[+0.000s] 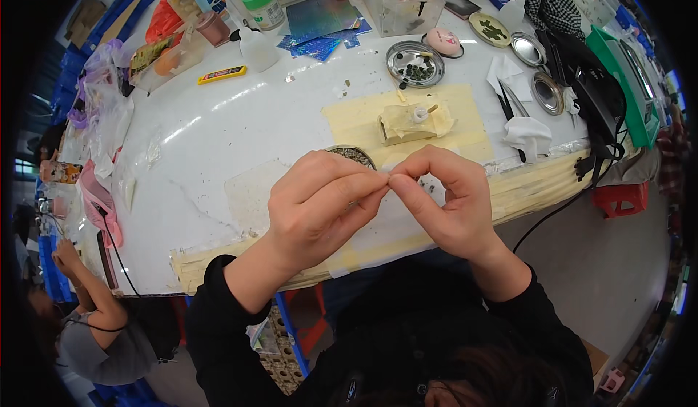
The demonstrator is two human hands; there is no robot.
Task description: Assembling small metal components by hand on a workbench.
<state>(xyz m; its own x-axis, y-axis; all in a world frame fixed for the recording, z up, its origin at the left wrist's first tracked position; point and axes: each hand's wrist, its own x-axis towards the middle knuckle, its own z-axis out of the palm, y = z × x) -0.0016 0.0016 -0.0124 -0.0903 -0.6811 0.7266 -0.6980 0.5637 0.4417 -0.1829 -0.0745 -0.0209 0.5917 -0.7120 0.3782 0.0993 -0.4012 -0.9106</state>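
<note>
My left hand [316,203] and my right hand [454,207] meet over the front of the table, thumb and fingertips pinched together. Whatever sits between the fingertips is too small or too hidden to name. Just beyond my left hand, a round dish of small greyish bits [350,154] is partly covered by the fingers. Past my right hand stands a block wrapped in yellowish tape [400,128], with a small clear piece and a thin stick on top. Farther back, a round metal dish [392,71] holds dark green pieces.
Tweezers [507,101] and white tissue [528,136] lie at the right. A yellow cutter [222,75], a white squeeze bottle [258,49] and shiny blue sheets [320,32] lie toward the back. Yellow tape [509,197] covers the front edge. Another person [98,327] sits at the left.
</note>
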